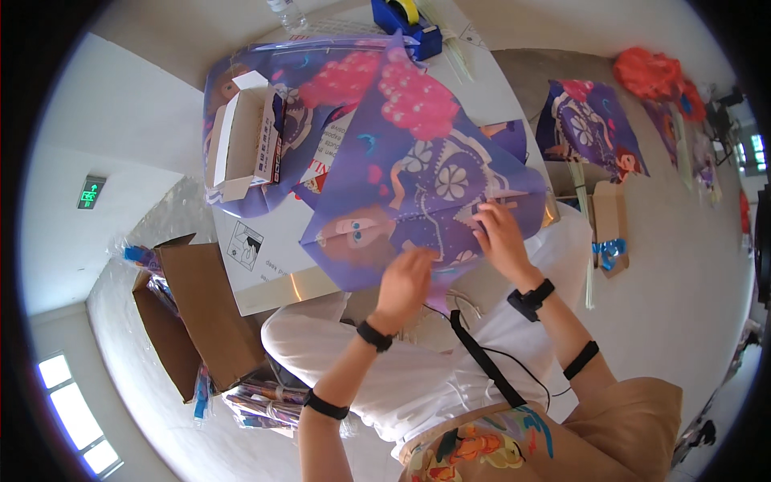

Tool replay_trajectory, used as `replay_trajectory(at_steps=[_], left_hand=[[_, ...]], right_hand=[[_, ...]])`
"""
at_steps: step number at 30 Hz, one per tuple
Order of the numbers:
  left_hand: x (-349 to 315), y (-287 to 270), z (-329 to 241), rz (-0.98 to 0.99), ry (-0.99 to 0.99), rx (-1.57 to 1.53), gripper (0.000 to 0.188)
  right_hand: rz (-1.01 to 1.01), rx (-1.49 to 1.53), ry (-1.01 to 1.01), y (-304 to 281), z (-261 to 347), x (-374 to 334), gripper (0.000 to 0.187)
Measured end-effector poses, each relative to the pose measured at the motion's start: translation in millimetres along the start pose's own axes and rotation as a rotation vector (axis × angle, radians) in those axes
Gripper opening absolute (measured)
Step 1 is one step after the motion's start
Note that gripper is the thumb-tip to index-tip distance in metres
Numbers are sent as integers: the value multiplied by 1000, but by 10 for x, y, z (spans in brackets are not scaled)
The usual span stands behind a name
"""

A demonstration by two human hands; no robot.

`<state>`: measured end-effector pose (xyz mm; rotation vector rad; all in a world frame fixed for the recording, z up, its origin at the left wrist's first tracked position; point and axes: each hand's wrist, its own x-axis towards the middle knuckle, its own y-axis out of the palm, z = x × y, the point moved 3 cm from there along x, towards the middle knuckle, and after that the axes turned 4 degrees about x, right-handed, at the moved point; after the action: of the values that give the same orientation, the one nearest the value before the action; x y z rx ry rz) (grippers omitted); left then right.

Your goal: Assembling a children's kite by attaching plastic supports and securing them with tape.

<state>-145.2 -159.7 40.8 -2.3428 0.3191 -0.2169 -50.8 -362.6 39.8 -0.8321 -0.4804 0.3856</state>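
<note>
Over the white table (283, 231), a thin purple cartoon-printed sheet (434, 153) tapers forward from left hand (406, 279) and right hand (505, 243), both curled, grip unclear.

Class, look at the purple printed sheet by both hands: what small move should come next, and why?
Probably smooth the purple printed sheet with the right hand while the left hand steadies it: it looks creased across, and both hands are at its near side.

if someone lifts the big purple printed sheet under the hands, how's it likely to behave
The purple printed sheet is probably floppy, since it looks thin and has creases. It is likely light for its size, being broad but thin-edged.
</note>
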Motion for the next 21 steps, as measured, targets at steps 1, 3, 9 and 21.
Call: replay_trajectory(at_steps=[1, 3, 9, 21], left_hand=[[101, -34, 106, -92, -51, 93, 38], [273, -100, 260, -184, -106, 193, 34], [491, 5, 418, -277, -23, 361, 43], [318, 156, 401, -189, -22, 447, 50]], right_hand=[[16, 43, 69, 74, 51, 27, 22], [32, 95, 135, 263, 194, 115, 23], [-113, 87, -31, 721, 307, 357, 42], [-5, -129, -112, 715, 377, 104, 43]])
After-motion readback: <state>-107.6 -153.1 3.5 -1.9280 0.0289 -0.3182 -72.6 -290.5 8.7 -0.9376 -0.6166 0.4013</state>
